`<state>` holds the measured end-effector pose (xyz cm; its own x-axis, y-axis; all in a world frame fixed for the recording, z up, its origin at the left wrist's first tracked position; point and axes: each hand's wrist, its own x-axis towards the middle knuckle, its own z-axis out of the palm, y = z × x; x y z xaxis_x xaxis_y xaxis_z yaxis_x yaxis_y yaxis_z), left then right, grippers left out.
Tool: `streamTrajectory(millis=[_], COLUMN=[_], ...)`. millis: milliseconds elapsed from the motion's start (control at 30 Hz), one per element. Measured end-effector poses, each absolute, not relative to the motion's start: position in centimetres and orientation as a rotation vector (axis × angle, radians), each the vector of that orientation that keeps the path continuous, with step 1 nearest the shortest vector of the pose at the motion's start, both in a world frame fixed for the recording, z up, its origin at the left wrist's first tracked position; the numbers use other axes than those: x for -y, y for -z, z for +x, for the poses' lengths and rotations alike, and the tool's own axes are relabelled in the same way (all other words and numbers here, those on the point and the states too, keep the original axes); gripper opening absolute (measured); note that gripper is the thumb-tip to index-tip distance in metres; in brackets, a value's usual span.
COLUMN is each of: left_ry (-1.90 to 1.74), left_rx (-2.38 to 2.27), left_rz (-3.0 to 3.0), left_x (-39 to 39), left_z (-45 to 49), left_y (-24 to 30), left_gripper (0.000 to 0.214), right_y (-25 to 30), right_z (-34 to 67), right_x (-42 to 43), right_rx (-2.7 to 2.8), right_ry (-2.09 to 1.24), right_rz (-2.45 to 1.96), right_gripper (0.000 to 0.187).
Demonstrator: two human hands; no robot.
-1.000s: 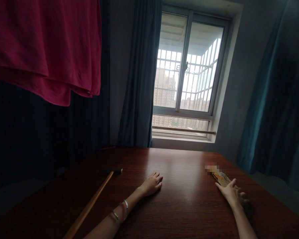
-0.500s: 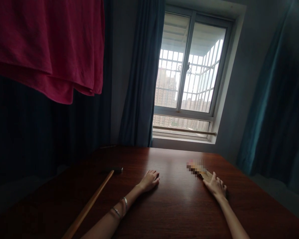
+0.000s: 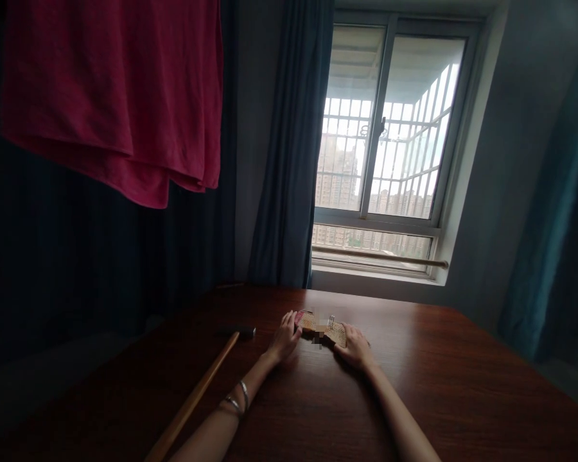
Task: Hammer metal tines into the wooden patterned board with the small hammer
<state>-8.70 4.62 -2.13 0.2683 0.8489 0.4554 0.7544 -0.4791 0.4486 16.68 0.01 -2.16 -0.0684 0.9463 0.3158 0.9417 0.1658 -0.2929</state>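
Note:
A flat, tan, board-like piece lies on the table between my hands, its surface speckled. Several thin metal pins, like nails, stand up from it, and a pinkish patch shows at its left end. Part of it is blurred out by pixelation. My left hand grips the left end, fingers over the far side. Around the right end is my right hand, thumb on the near edge. To the left of my left forearm rests a hammer with a long wooden handle and a dark head.
The dark reddish-brown table reaches towards a barred window. A pink towel hangs at upper left in front of dark curtains. Blue curtains flank the window, and a rail crosses its lower part.
My right hand has brought the board-like piece leftward to the middle of the table. My left hand, earlier resting on the bare tabletop, now holds its left end. The view has shifted slightly.

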Motion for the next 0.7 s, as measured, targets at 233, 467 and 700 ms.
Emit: streamTrajectory(millis=[233,467,700], left_ry=[-1.044,-1.162,-0.974], left_rx=[-1.596,-1.831,-1.906], left_rz=[2.444,2.082,2.147], left_x=[-5.0,-5.7,-6.5], left_z=[-9.2,-10.7,-11.3], left_y=[1.9,1.5,2.4], left_gripper=[0.057,0.058,0.056], right_y=[1.6,1.4,1.7], right_z=[10.1,8.6,8.9], right_x=[-2.4,-4.5,-6.1], right_rx=[2.276,2.331,2.336], right_ry=[-0.123,-0.221,-0.340], right_rz=[-1.469,-1.402,-1.422], right_gripper=[0.072,0.076,0.082])
